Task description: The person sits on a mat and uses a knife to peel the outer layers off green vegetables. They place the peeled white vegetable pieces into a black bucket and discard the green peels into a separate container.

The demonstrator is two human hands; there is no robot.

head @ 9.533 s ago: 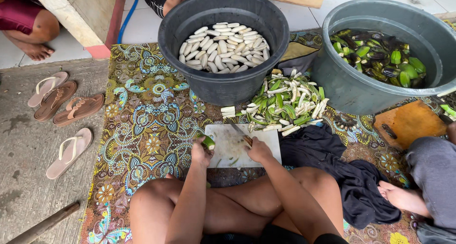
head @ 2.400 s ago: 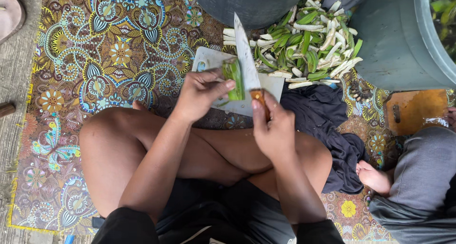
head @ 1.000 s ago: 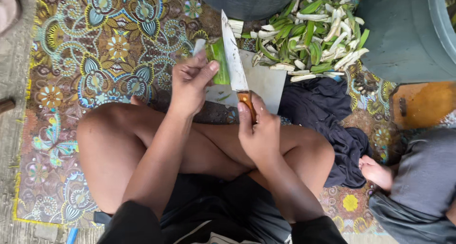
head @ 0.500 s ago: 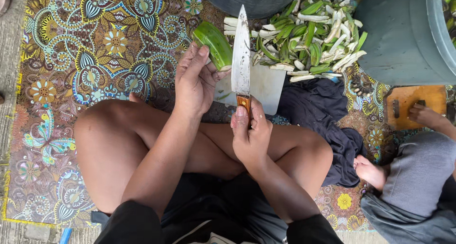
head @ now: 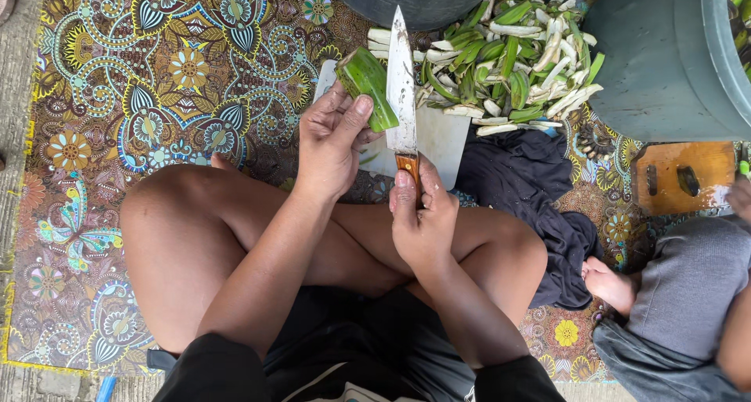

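Peeling: my left hand (head: 332, 140) grips the green banana (head: 368, 85), my right hand (head: 418, 218) clasps the knife (head: 402, 81); next, I judge, blade under skin.

One head-worn camera looks steeply down from close above the crossed legs (head: 258, 238); the patterned mat (head: 117, 97) fills its left side.
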